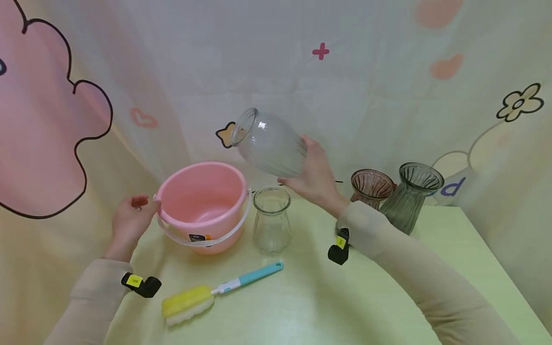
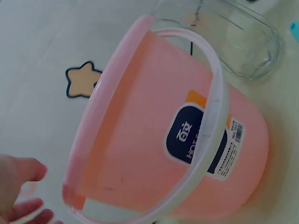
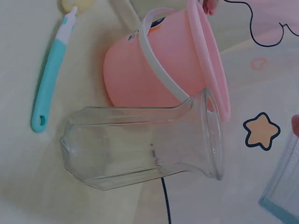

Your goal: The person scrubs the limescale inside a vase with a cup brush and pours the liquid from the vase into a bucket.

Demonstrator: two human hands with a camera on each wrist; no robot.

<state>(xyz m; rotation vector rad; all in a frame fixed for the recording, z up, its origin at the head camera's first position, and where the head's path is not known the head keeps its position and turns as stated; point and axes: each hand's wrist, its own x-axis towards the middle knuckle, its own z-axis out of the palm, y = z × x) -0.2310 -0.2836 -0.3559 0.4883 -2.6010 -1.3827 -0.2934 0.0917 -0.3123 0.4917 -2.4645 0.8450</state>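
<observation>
My right hand (image 1: 302, 165) grips a clear ribbed glass vase (image 1: 269, 143) in the air, tilted with its mouth up and to the left, above the table. A corner of this vase (image 3: 285, 186) shows in the right wrist view. Below it a second clear glass vase (image 1: 270, 221) (image 3: 140, 144) (image 2: 233, 37) stands upright beside a pink bucket (image 1: 202, 201) (image 2: 159, 140) (image 3: 163, 60). My left hand (image 1: 144, 205) holds the bucket's left rim, its fingers (image 2: 23, 186) beside the white handle's pivot.
A brush with a yellow sponge head and teal handle (image 1: 220, 290) (image 3: 51, 79) lies at the front of the pale green table (image 1: 327, 306). A pink glass vase (image 1: 371, 186) and a grey-green one (image 1: 411, 194) stand at the back right. A patterned curtain hangs behind.
</observation>
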